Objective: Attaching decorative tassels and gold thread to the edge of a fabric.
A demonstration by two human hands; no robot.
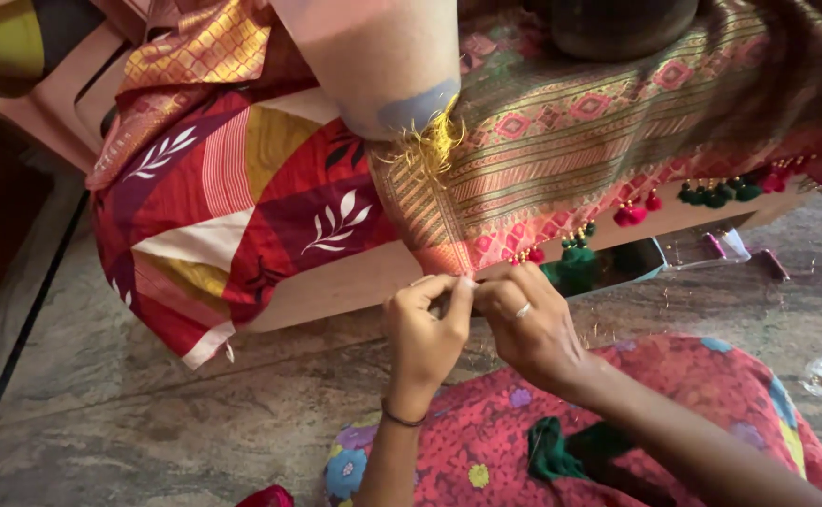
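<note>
Left hand [427, 330] and right hand [526, 324] pinched shut on woven cloth's [561, 141] tasselled edge, running left-right; bare floor [148, 413] near-left.

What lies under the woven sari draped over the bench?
Under the sari a red patterned cloth shows at its left, and the bench edge shows below. The bench top is covered. Both hands pinch the sari's hem.

Single head view, worn camera, steep downward tilt.
Looks forward and down from close above the lap onto both hands [472, 324], the draped cloth edge [561, 169] just beyond, stone floor [148, 404] below; no second view shares the scene.
</note>
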